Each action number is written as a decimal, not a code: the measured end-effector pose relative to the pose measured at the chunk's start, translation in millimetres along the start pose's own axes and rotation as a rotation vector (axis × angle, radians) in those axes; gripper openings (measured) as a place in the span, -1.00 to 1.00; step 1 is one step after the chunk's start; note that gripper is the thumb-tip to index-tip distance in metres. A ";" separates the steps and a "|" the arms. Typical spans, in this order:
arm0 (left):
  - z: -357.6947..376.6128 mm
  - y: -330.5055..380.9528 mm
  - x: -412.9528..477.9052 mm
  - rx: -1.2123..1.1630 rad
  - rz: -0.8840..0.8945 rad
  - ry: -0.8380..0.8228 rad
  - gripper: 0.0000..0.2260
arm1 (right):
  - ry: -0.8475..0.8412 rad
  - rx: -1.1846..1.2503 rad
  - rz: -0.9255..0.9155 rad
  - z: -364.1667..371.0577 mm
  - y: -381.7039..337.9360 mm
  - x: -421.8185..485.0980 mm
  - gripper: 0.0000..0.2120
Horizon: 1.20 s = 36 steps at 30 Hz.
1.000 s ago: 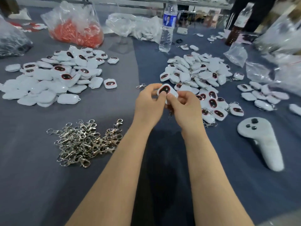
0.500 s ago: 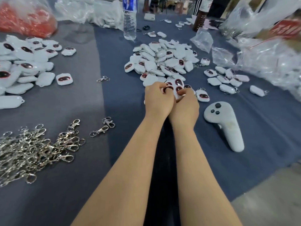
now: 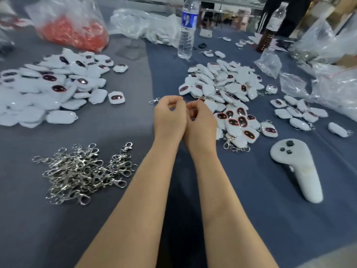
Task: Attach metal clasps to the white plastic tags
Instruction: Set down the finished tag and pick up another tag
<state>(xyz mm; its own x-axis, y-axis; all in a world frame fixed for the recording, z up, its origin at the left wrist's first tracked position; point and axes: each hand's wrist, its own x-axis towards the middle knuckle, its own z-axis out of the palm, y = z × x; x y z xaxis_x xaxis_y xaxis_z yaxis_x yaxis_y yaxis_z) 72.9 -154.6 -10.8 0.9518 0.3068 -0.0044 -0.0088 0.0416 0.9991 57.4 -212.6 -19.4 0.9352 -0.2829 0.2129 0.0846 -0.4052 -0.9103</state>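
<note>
Fingers [image 3: 168,100] on both hands curled in, tips close together. Left hand [image 3: 170,120] and right hand [image 3: 201,122] touch side by side above the surface [image 3: 116,219]. No tag or clasp shows between them; whether they pinch something small I cannot tell from this angle.

Stock:
- Clasps [image 3: 83,169] in a tangled heap near my left forearm.
- Bare tags [image 3: 48,88] heaped far left, well apart from the hands.
- Clasped tags [image 3: 229,105] heaped just beyond and right of the right hand, several with hooks trailing at the near edge.
- One loose clasp [image 3: 154,100] just left of the left fingertips.

Step, as I read it: between pieces. Hands sit at the edge of the clasped heap with nothing white in them, so probably one tag is done and the next not yet picked.

Next move calls for:
- left hand out to the clasps or that loose clasp, one hook teased free of the tangle
- a bare tag fetched, its corner loop turned up
- the ring threaded through the loop

The fiddly bit is the small loop, which needs a firm pinch on both parts
</note>
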 end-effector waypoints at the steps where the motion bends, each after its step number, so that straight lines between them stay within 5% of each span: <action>1: -17.8 0.9 5.5 -0.018 -0.009 0.053 -0.90 | -0.055 0.004 -0.025 15.3 -6.4 -3.0 -0.89; 5: -94.9 5.0 22.7 -0.097 -0.018 0.305 -0.90 | -0.291 -0.038 -0.045 83.5 -34.4 -21.6 -0.94; 9: -166.6 3.1 34.4 -0.135 -0.061 0.526 -0.86 | -0.464 -0.249 -0.177 148.2 -56.5 -44.1 -0.73; 15: -214.3 -2.2 44.9 -0.284 -0.081 0.605 -0.93 | -0.703 -0.540 -0.283 195.8 -66.5 -52.1 -0.53; 22: -207.9 -3.2 41.8 -0.359 -0.085 0.555 -0.91 | -0.507 -0.518 -0.284 204.0 -68.4 -54.8 -0.72; 25: -209.8 -2.0 37.8 -0.226 -0.082 0.541 -0.75 | -0.467 -0.188 -0.186 188.9 -71.3 -47.4 -0.82; 29: -208.5 3.9 29.8 -0.193 -0.075 0.275 -0.95 | -0.508 0.160 -0.077 166.7 -80.9 -37.1 -0.88; 34: -209.6 2.9 26.9 -0.171 -0.048 0.329 -0.94 | -0.370 0.112 -0.052 151.8 -77.5 -39.5 -0.74; 36: -212.8 3.2 24.9 -0.362 -0.095 0.407 -0.94 | -0.437 -0.075 -0.081 145.5 -71.9 -41.1 -0.72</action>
<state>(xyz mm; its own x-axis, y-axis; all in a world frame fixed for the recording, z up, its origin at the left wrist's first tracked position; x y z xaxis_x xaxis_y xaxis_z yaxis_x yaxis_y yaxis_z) 31.3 55.5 -16.7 0.7587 0.6255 -0.1819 -0.1017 0.3896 0.9153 62.9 -45.4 -14.4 0.9853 0.1396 0.0980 0.1537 -0.4777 -0.8650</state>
